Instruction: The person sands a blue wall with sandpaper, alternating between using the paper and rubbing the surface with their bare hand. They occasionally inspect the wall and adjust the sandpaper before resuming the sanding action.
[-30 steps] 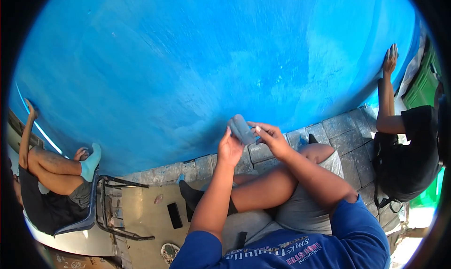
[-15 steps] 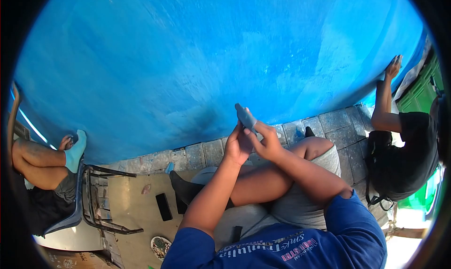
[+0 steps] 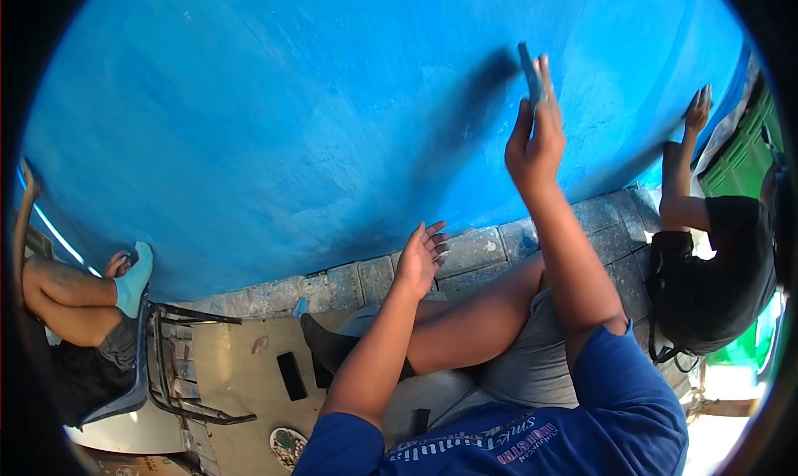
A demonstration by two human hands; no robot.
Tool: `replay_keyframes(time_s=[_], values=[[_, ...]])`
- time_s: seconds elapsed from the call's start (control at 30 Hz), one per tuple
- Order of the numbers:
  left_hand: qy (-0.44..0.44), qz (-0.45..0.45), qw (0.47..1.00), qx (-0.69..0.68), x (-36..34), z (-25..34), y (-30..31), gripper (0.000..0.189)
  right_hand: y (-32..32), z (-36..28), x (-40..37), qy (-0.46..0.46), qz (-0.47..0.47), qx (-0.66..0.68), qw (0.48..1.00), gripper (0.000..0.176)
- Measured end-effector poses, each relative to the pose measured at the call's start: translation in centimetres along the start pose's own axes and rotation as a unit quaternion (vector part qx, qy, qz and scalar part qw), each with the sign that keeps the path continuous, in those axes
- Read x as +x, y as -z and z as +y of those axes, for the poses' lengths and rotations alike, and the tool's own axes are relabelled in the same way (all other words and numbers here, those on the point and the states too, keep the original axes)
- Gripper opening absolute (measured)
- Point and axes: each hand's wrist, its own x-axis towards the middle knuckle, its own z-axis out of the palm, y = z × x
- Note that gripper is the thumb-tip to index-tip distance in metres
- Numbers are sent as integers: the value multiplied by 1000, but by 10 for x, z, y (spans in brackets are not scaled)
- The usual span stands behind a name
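Note:
My right hand (image 3: 538,139) is raised near the blue surface (image 3: 332,102), its fingers pressed against a thin grey pad (image 3: 529,73) that stands edge-on to the view. A shadow of that hand falls on the blue surface to its left. Lower down, my left hand (image 3: 421,260) hangs above my crossed legs with its fingers apart and nothing in it. Light marks show on its fingertips.
On the right a person in black (image 3: 727,268) touches the blue surface with a hand. Another person's legs (image 3: 75,297) are on a chair (image 3: 158,368) at left. A black phone (image 3: 291,375) and a patterned round dish (image 3: 287,445) lie on the beige board (image 3: 233,393).
My right hand has moved up and right with the grey pad, away from my left hand. My left hand has opened and stayed low. An arm at the far left has shifted.

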Motion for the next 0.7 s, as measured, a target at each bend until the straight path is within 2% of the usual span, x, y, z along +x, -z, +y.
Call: replay_keyframes(time_s=[0.07,0.2,0.23,0.3,0.33,0.6,0.7], values=[[6,8,1000,27,4,-1,0,51,1,13,15,34,4,-57,998,55],[31,25,995,93,11,-4,0,49,-1,11,-40,49,-139,-107,983,64],[43,30,992,112,12,-5,0,48,-3,11,-56,45,-142,-106,983,64],[52,27,990,126,18,-4,1,48,0,12,-84,29,-271,-138,952,66],[55,18,988,140,19,-8,3,48,2,12,-89,22,-279,-138,950,66],[81,1,975,205,33,-18,-4,50,-8,27,-82,19,-263,-131,956,68],[82,4,974,209,30,-15,-6,50,-3,51,-34,-32,-127,-146,981,70]])
